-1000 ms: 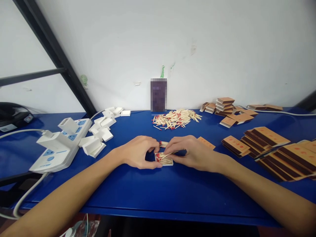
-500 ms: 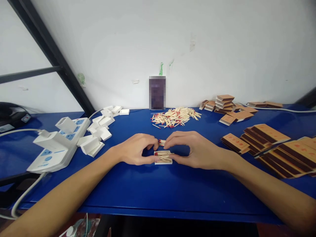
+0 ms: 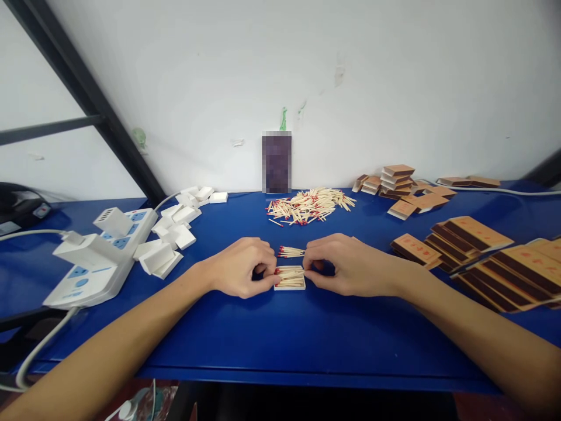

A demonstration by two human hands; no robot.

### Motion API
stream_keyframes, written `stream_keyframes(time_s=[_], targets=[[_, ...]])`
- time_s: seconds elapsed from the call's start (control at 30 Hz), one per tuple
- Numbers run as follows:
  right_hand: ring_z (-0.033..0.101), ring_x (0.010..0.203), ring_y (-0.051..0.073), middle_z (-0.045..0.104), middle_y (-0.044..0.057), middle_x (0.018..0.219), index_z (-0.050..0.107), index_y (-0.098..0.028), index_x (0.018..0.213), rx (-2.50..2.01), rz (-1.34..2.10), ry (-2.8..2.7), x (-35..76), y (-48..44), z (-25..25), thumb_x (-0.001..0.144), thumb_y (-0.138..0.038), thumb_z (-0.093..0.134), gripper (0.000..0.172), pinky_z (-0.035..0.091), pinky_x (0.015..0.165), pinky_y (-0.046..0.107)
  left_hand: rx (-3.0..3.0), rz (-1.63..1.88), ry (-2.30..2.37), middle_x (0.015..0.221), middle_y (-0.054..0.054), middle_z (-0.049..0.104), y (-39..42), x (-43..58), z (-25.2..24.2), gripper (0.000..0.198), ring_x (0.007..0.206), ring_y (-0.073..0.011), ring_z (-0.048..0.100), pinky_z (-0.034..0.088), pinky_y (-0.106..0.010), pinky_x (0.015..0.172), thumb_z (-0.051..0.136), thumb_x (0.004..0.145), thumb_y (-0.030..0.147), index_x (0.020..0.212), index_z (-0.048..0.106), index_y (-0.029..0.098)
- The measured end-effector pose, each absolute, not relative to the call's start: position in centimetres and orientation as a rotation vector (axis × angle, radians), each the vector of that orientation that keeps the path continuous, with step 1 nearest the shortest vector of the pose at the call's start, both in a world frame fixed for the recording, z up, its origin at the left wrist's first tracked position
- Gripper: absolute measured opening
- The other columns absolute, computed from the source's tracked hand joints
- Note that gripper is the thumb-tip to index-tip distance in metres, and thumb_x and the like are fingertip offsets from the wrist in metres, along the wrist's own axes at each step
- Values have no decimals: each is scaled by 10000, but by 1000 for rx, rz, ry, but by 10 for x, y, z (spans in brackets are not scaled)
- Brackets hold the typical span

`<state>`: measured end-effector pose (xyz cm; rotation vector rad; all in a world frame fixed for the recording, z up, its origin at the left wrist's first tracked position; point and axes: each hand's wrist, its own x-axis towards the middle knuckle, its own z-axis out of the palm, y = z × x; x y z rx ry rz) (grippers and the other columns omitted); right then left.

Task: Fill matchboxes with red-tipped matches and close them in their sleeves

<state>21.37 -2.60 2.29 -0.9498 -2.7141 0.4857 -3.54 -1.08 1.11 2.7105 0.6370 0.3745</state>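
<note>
The foreground is filled by a blue table (image 3: 245, 345). On it, a white tray (image 3: 290, 288) of matches (image 3: 291, 280) is flanked by the left hand (image 3: 245, 266) and the right hand (image 3: 344, 265); each hand's thumb and forefinger are set close together at the tray's ends, though whether anything is gripped cannot be told. Just beyond, a small match bundle (image 3: 291, 252) is laid. Farther back, a loose match pile (image 3: 313, 206) is backed by a pale wall (image 3: 197, 88).

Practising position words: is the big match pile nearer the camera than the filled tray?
No, the big match pile lies beyond the filled tray.
</note>
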Motion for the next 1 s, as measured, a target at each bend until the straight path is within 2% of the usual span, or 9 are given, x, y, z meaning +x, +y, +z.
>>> stream_keyframes(time_s=[0.27, 0.43, 0.5, 0.57, 0.67, 0.73, 0.8, 1.0], targets=[[524, 631, 128, 626, -4, 723, 616, -200, 740, -876, 493, -2694, 207, -29, 20, 830, -147, 561, 119, 365, 608, 268, 2696, 347, 719, 600, 28, 533, -11, -35, 11, 235, 590, -115, 472, 365, -285, 686, 568, 897, 313, 707, 565, 174], [520, 673, 155, 584, -9, 631, 583, -210, 703, -926, 376, -2685, 207, -30, 19, 872, -227, 567, 170, 365, 645, 278, 2645, 353, 773, 583, 47, 475, -10, -34, 11, 209, 571, -110, 448, 358, -262, 636, 568, 902, 346, 775, 562, 181], [524, 687, 171, 554, -10, 582, 605, -221, 731, -1001, 318, -2634, 209, -28, 18, 890, -270, 559, 173, 358, 634, 277, 2643, 391, 775, 638, 36, 494, -11, -34, 12, 188, 590, -114, 457, 368, -256, 625, 554, 907, 354, 839, 575, 180], [517, 641, 162, 549, -17, 574, 639, -225, 810, -1052, 291, -2570, 211, -25, 15, 895, -269, 548, 133, 360, 620, 275, 2664, 449, 747, 787, -3, 564, -12, -34, 12, 196, 702, -137, 520, 413, -267, 692, 570, 891, 358, 962, 597, 178], [550, 663, 151, 629, 16, 735, 652, -195, 931, -1014, 266, -2526, 213, -19, 10, 895, -231, 534, 128, 401, 658, 282, 2722, 470, 686, 1028, -71, 606, -15, -33, 13, 321, 921, -197, 569, 445, -316, 848, 633, 842, 370, 1101, 611, 179], [593, 813, 184, 663, 67, 908, 641, -181, 970, -976, 226, -2528, 212, -16, 6, 906, -233, 527, 140, 432, 744, 305, 2762, 416, 649, 1037, -81, 621, -16, -32, 12, 309, 930, -208, 578, 449, -329, 862, 625, 850, 365, 1098, 637, 181], [594, 927, 219, 668, 89, 998, 623, -184, 991, -989, 193, -2529, 211, -14, 2, 916, -251, 532, 136, 440, 818, 341, 2788, 380, 615, 1017, -81, 641, -16, -31, 10, 281, 916, -207, 587, 449, -336, 862, 595, 879, 358, 1088, 658, 183], [621, 952, 243, 689, 82, 1069, 563, -197, 1142, -1096, 208, -2519, 206, -11, -9, 921, -304, 565, 245, 471, 796, 364, 2832, 389, 594, 1062, -83, 649, -15, -31, 7, 342, 944, -213, 590, 440, -343, 869, 582, 901, 380, 1187, 645, 204]])
